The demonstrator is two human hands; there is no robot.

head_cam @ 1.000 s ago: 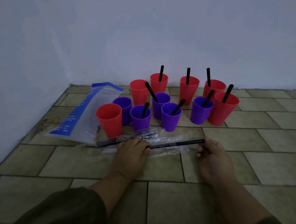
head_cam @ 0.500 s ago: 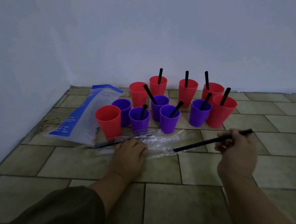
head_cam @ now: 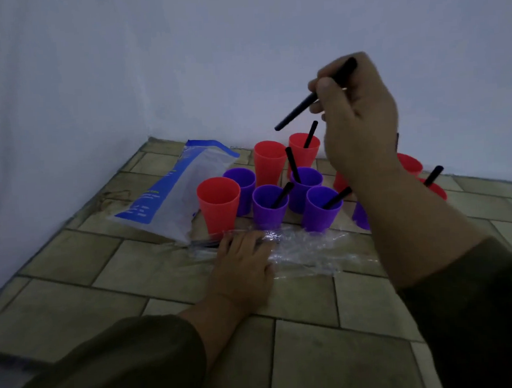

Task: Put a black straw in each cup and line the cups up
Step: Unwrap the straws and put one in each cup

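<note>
Holding the black straw (head_cam: 298,110) up high, the right hand (head_cam: 360,114) pinches it between thumb and fingers near its top end. The lower tip slants down and hangs just above the right rim of the empty red cup (head_cam: 269,162) at the back. That looks like the target, and the line is nearly there. The tip wants to drift slightly left to sit over the middle of that cup, with the straw tipped steeper so it drops in cleanly. The hand would do best to let go only once the tip is well inside, since these cups look light and a sideways nudge could knock them together.

In front of that cup, the left hand (head_cam: 243,262) lies flat with fingers spread, pressing on the clear wrapper (head_cam: 308,244) and gripping nothing. The spare straws (head_cam: 204,243) poke out beside it.

Two more cups wait without a straw: a purple cup (head_cam: 240,184) just left of that cup, and a second red cup (head_cam: 219,204) further left and nearer
</note>
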